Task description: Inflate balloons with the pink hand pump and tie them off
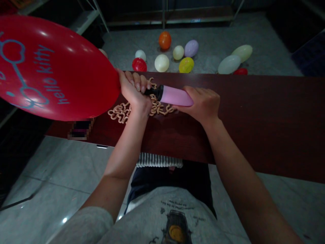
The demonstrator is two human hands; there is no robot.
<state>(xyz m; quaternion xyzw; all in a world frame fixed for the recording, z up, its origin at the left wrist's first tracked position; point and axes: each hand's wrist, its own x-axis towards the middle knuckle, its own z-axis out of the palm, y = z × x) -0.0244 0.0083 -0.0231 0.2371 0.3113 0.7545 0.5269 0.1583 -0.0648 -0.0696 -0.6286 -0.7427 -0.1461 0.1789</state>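
A big inflated red balloon [83, 78] with "hello kitty" lettering fills the upper left. My left hand [134, 88] is closed at the balloon's neck and around the black nozzle end of a hand balloon pump [175, 96]. The neck itself is hidden by the fingers. Wrapped round the pump's pink barrel is my right hand [203, 103]. The pump lies nearly level above the table, its black end toward the balloon. Under my left hand and the pump, curly tan uninflated balloons [119, 112] are heaped on the table.
The dark red-brown table [254, 125] runs across in front of me. A blurred phone-like object [80, 129] lies at its left near edge. Beyond it, several inflated balloons rest on the floor, among them an orange balloon [165, 40] and a yellow balloon [186, 65]. Shelving [198, 15] stands behind.
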